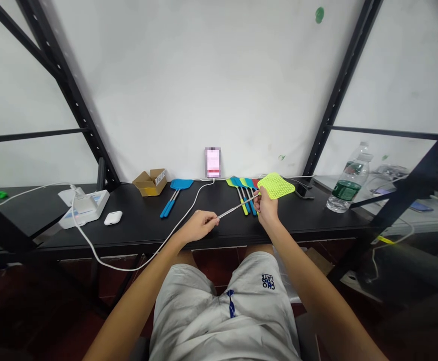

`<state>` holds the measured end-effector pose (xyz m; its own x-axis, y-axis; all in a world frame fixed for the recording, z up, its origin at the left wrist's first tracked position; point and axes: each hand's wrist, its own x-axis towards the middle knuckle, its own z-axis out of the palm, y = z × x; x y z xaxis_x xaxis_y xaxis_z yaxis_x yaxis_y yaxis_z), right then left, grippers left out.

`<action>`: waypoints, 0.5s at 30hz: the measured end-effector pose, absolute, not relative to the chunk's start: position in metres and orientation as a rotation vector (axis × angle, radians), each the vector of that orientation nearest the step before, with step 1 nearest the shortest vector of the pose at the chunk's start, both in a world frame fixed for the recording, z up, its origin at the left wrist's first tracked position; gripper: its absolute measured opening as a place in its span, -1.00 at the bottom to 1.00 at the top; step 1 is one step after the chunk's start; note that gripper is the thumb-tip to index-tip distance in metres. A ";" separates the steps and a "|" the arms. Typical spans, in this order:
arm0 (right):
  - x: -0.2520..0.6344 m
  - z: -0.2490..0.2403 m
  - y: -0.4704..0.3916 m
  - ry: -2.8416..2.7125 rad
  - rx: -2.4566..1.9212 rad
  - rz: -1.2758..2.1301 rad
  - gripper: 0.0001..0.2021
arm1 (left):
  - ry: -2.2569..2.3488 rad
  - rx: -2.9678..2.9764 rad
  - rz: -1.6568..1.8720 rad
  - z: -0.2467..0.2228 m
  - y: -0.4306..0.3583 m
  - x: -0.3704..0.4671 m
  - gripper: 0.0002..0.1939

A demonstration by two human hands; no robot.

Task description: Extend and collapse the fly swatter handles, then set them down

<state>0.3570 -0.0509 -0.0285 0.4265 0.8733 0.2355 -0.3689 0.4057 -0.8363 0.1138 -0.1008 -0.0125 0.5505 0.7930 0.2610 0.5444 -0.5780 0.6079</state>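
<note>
A yellow-green fly swatter [276, 186] with a thin metal shaft is stretched between my hands, above the front of the black table. My left hand [200, 225] is closed around the handle end, so the grip is hidden in the fingers. Just below the mesh head, my right hand [266, 204] pinches the shaft. Behind that hand lies a row of fly swatters [246, 190] in yellow-green, blue and red, partly covered by it. Two blue fly swatters [181, 184] lie left of centre, their handles pointing toward me.
An open cardboard box [150, 184], a white earbud case [113, 217] and a power strip [85, 209] are on the left. A phone [213, 163] leans on the wall, its white cable [183, 217] crossing the table. Right are a dark phone [304, 190] and water bottles [349, 185].
</note>
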 end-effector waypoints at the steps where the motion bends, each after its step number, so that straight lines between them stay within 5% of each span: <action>1: 0.354 -0.028 -0.052 -0.755 -0.784 0.882 -0.71 | 1.088 2.341 0.720 -0.012 -0.101 0.114 -0.67; 15: 0.290 -0.037 -0.087 -0.881 -0.714 1.031 -0.60 | 1.082 2.271 0.778 -0.003 -0.113 0.120 -0.69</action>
